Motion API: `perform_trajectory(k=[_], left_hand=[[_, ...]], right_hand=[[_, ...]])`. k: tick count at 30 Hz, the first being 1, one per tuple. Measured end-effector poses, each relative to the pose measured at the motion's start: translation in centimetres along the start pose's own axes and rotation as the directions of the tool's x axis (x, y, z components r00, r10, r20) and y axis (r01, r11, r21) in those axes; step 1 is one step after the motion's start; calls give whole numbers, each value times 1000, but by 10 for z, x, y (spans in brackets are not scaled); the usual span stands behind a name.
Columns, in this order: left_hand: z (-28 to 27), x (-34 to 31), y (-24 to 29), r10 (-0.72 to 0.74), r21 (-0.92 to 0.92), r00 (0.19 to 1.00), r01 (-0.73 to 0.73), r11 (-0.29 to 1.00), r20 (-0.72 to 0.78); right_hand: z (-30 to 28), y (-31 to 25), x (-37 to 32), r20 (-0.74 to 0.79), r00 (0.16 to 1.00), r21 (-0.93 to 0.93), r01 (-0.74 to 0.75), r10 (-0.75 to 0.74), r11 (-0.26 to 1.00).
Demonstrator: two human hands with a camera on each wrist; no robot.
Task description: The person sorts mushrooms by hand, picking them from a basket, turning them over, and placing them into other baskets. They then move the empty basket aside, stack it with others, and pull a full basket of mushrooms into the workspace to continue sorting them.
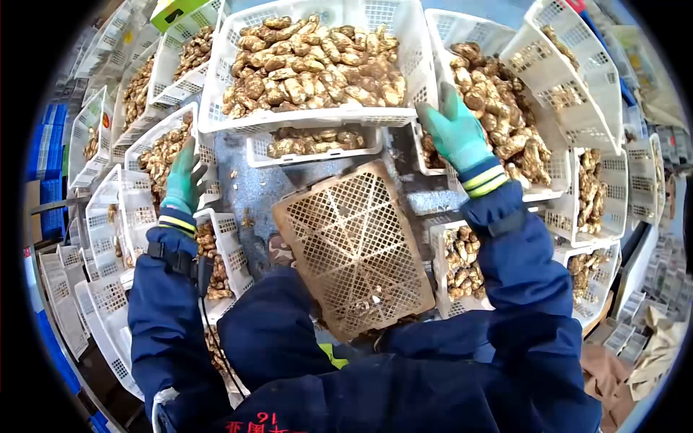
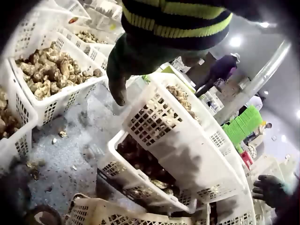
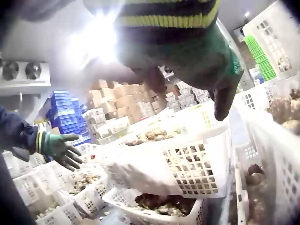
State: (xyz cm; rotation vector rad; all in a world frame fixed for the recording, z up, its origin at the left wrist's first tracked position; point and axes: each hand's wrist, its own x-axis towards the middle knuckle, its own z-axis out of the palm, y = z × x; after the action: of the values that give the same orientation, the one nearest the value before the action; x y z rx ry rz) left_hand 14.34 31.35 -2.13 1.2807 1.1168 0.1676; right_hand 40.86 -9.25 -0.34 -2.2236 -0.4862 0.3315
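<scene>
My left hand [image 1: 184, 177], in a green glove, hovers with fingers extended over a white crate [image 1: 133, 160] of brown-and-cream mushrooms. My right hand [image 1: 456, 133], gloved alike, has its fingers loosely spread by the near right corner of the large white crate [image 1: 317, 117], which is heaped with mushrooms [image 1: 310, 65]. In the right wrist view, one fingertip [image 3: 222, 110] points down beside that crate's corner. Nothing is held in either hand. Between the forearms, a dirty brown mesh crate [image 1: 354, 249] lies tilted before the knees.
A smaller white crate [image 1: 314, 155] of mushrooms sits under the large crate's near edge. More full crates flank both sides, including a big one on the right [image 1: 538, 191]. Blue crates [image 3: 65, 115] are stacked behind. Small scraps lie on the blue floor [image 2: 75, 140].
</scene>
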Motion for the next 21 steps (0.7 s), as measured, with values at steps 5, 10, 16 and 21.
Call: perform_trajectory(k=[5, 10, 16, 21], left_hand=[[19, 38, -1, -30, -25, 999, 31, 999, 28], [33, 88, -7, -44, -167, 994, 59, 984, 97], [41, 110, -17, 4, -479, 958, 140, 866, 288], [-4, 157, -43, 219, -531, 889, 32, 847, 402]], right_hand=[[26, 2, 67, -166, 977, -49, -145, 135, 988], [31, 35, 119, -52, 933, -72, -359, 356, 930], [56, 56, 131, -199, 895, 368, -309, 399, 877], [39, -5, 68, -195, 932, 698, -86, 304, 711]])
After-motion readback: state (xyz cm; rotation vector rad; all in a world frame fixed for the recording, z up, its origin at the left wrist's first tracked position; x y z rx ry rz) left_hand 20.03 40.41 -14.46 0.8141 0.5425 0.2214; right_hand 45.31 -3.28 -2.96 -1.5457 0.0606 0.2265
